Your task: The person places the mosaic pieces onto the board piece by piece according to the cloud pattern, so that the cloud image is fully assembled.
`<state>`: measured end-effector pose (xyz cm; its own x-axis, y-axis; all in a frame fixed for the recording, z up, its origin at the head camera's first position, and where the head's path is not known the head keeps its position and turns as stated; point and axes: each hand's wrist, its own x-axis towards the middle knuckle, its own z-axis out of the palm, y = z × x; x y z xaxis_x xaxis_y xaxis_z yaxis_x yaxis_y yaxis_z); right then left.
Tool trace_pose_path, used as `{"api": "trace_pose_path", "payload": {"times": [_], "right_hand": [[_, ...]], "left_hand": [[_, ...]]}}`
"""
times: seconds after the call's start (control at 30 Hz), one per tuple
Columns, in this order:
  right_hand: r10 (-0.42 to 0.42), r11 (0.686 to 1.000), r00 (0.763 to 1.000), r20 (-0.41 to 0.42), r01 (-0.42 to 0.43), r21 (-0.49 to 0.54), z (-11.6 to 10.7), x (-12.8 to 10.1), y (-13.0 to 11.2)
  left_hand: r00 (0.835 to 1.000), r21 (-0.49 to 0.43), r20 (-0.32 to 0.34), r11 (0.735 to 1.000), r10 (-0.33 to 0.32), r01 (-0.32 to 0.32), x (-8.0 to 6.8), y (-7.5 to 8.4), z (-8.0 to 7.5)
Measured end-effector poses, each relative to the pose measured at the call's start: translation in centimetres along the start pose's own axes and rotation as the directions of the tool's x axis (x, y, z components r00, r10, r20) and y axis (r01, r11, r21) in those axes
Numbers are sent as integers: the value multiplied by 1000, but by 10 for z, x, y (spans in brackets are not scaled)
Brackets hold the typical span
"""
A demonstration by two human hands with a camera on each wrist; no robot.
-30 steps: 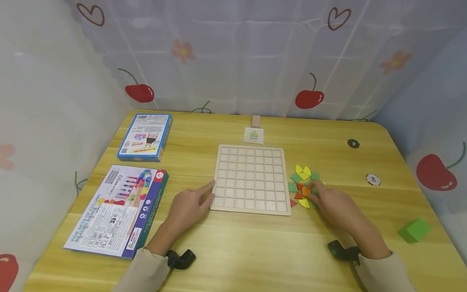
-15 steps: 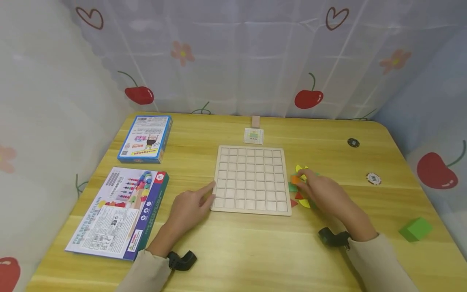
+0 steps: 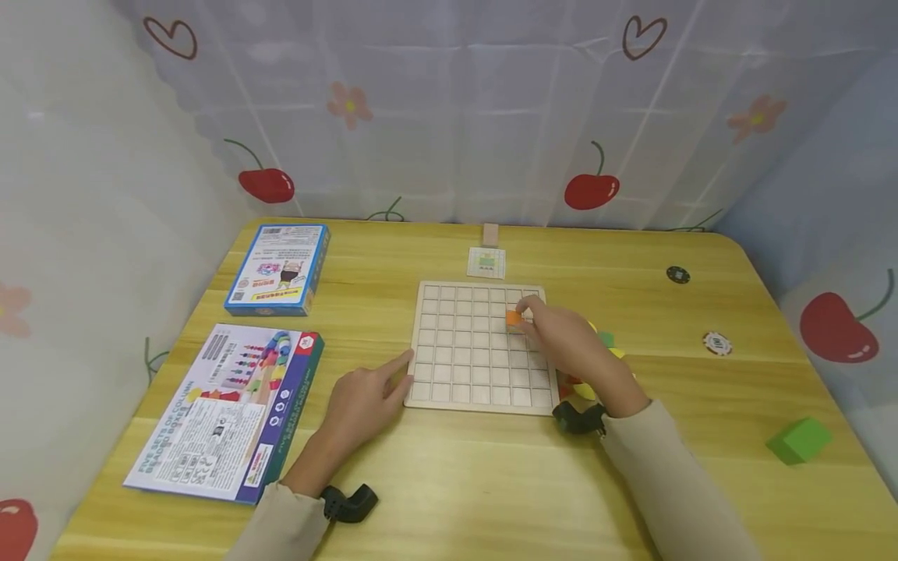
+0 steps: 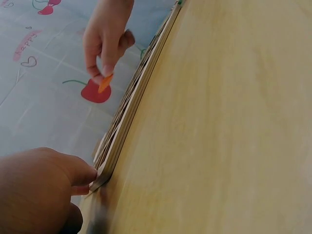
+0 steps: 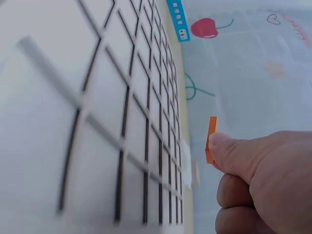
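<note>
In the head view my right hand (image 3: 564, 339) pinches an orange square tile (image 3: 514, 318) between thumb and fingertips, over the upper right part of the wooden grid board (image 3: 463, 343). The right wrist view shows the thin orange tile (image 5: 212, 139) held edge-on and raised off the grid. My left hand (image 3: 366, 401) lies at the board's lower left, with index finger and thumb extended against its edge. In the left wrist view that thumb (image 4: 80, 170) touches the board's corner. Red, yellow and green tiles (image 3: 606, 340) lie right of the board, partly hidden beneath my right forearm.
A small pattern card (image 3: 486, 263) stands behind the board. Two boxes, a blue-edged one (image 3: 277, 269) and a purple-edged one (image 3: 224, 409), lie on the left. To the right are a black chip (image 3: 678, 274), a white chip (image 3: 717, 343) and a green block (image 3: 800, 441).
My right hand has picked the orange tile from the pile and carried it left and up over the board. My left hand has stayed at the board's edge.
</note>
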<state>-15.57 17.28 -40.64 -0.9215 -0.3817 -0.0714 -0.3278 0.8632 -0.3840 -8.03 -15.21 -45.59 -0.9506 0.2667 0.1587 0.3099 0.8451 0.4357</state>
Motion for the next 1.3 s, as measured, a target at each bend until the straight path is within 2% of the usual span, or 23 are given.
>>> {"api": "trace_pose_path", "payload": {"times": [0.23, 0.33, 0.47, 0.63, 0.8, 1.07, 1.3], "right_hand": [[-33, 999, 999, -7, 33, -17, 7, 29, -19], [-19, 1000, 1000, 14, 19, -18, 12, 37, -23], [9, 1000, 999, 33, -9, -18, 17, 44, -25], [-4, 999, 998, 67, 8, -54, 24, 50, -26], [14, 997, 999, 44, -10, -81, 27, 54, -26], [76, 997, 997, 20, -75, -31, 26, 56, -23], [92, 995, 996, -1, -92, 48, 27, 56, -19]], "left_hand": [[1000, -4, -2, 1000, -1, 1, -2, 1, 1], [1000, -3, -4, 1000, -2, 2, -3, 1, 3], [1000, -6, 0, 1000, -5, 5, -4, 1, 5], [1000, -8, 8, 1000, -15, 15, -7, 1, 5], [1000, -4, -8, 1000, -4, 4, -6, 0, 3], [1000, 8, -8, 1000, 14, -14, -1, 0, 1], [1000, 26, 2, 1000, 12, -12, 0, 0, 0]]}}
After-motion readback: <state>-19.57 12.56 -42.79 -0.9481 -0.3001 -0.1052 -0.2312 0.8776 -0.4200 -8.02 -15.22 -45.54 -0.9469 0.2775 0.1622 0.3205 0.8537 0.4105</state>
